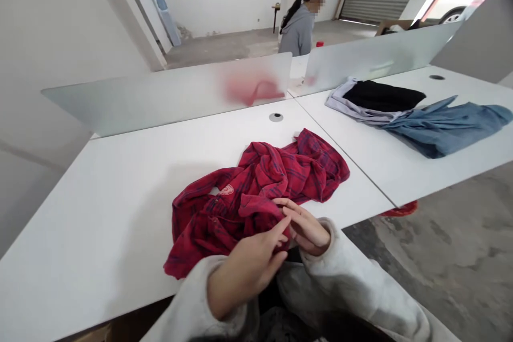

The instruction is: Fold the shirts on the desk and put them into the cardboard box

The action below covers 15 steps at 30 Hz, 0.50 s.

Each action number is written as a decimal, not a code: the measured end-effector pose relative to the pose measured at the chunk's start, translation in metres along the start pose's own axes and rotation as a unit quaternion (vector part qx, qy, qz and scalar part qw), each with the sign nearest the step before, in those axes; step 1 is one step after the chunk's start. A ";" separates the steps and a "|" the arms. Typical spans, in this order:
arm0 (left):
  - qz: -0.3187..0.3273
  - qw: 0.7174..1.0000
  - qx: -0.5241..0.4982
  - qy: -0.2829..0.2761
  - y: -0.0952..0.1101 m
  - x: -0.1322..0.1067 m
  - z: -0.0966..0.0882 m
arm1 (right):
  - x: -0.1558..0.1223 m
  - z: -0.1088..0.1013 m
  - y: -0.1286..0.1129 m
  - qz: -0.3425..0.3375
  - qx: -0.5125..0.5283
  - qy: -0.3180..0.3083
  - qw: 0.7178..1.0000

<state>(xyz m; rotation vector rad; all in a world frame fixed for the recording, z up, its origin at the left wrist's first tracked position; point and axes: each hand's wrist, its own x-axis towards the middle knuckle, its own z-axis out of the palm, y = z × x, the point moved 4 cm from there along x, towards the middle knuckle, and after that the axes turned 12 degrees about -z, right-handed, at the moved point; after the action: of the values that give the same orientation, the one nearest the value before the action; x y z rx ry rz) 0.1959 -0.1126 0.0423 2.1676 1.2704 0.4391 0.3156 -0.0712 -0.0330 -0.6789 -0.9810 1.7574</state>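
A crumpled red plaid shirt (276,171) with dark blue lines lies on the white table in front of me. A pale round emblem shows on its left part. My left hand (256,259) is at the shirt's near edge, its fingers curled around the cloth there. Close against it, my right hand (304,224) has its fingers bent over the same bunched edge, and the fingertips of both hands nearly meet. The cloth between the hands is partly hidden by the fingers.
On the adjoining table (372,176) at the right lie a folded black garment (385,96), a pale lilac one (340,101) and a blue one (449,123). Frosted dividers (176,99) run along the back. Beyond them is a person in a grey hoodie (297,32).
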 end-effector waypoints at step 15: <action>0.031 0.999 -0.025 -0.031 -0.049 0.088 -0.052 | 0.026 0.026 -0.072 -0.166 0.063 0.038 0.983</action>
<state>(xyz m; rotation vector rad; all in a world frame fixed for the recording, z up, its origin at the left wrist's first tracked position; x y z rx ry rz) 0.1777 -0.0015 0.0510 2.1669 1.1489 0.4203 0.3195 -0.0403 0.0421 -0.4667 -0.8664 1.4747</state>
